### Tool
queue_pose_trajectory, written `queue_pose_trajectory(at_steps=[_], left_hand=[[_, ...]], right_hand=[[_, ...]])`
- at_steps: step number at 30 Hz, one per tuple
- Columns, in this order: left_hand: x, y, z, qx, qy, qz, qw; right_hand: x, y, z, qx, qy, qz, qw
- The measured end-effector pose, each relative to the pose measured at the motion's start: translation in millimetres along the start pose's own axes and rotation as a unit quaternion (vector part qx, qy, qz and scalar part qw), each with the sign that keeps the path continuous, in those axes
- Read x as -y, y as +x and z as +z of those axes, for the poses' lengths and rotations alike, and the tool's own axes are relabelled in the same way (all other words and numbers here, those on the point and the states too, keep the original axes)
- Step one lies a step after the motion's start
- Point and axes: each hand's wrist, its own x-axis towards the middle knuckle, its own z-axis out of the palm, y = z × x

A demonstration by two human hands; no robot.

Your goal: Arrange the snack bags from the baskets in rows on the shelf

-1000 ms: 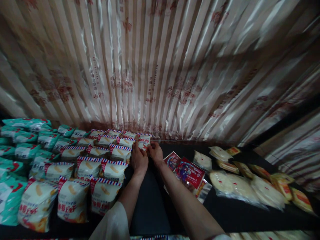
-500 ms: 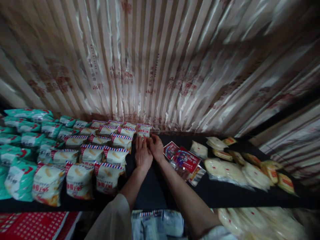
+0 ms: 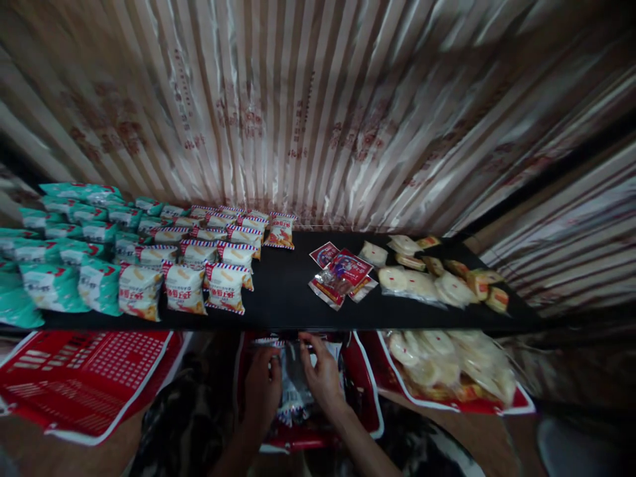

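Observation:
Both of my hands are low at the front, over a red basket [image 3: 364, 387] that holds packaged snack bags [image 3: 295, 384]. My left hand [image 3: 262, 384] is at the left of these bags, its fingers bent but apart, with nothing seen in them. On the other side my right hand [image 3: 320, 372] reaches over the bags with its fingers spread; whether it touches one I cannot tell. On the black shelf above, white snack bags with red print [image 3: 225, 286] stand in rows, and one such bag [image 3: 281, 230] stands at the back right end of them.
Teal bags [image 3: 54, 286] fill the shelf's left end. Red packets [image 3: 348, 267] and pale round packs [image 3: 417, 285] lie on the black shelf [image 3: 278, 291] to the right. A red basket [image 3: 94, 377] is at lower left; another basket [image 3: 519, 401] with pale packs is at lower right.
My hands have let go of the white snack bag at the back of the shelf and moved down and toward me, over the basket. The view has tilted down.

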Motion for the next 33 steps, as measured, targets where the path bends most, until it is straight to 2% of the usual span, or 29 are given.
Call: queue_pose_trajectory(at_steps=[3,5,7,11,14,17,19,23,26,29,33], left_hand=[[19,-23,16.5,0.076,0.028,-0.058,0.995],[24,-32,28.4,0.098,0.035,-0.086,0.991],[24,-38,36.0,0.115,0.040,-0.112,0.986],[21,-47,34.1,0.122,0.015,-0.087,0.989],[18,-55,25.9,0.103,-0.020,-0.070,0.992],[14,-61,19.6,0.067,-0.055,-0.081,0.993],[11,-64,16.2,0.056,-0.115,-0.088,0.988],[3,-69,4.4,0.100,-0.285,-0.144,0.942],[-6,-73,-12.4,0.121,-0.314,-0.167,0.927],[-20,-78,-33.2,0.152,-0.330,-0.159,0.918],[-40,-80,-56.7,0.192,-0.363,-0.147,0.900]], right_hand=[[-26,-32,4,0.007,-0.099,0.067,0.993],[-39,-41,7,0.036,-0.130,0.121,0.983],[-44,-45,10,0.068,-0.135,0.141,0.978],[-38,-49,10,0.098,-0.084,0.160,0.979],[-26,-53,3,0.090,-0.013,0.169,0.981],[-13,-57,-8,0.076,0.054,0.143,0.985],[-6,-60,-16,0.085,0.103,0.124,0.983],[10,-67,-34,0.107,0.170,0.084,0.976],[25,-73,-54,0.092,0.100,0.003,0.991],[40,-78,-75,0.103,0.019,-0.078,0.991],[56,-87,-96,0.160,0.022,-0.107,0.981]])
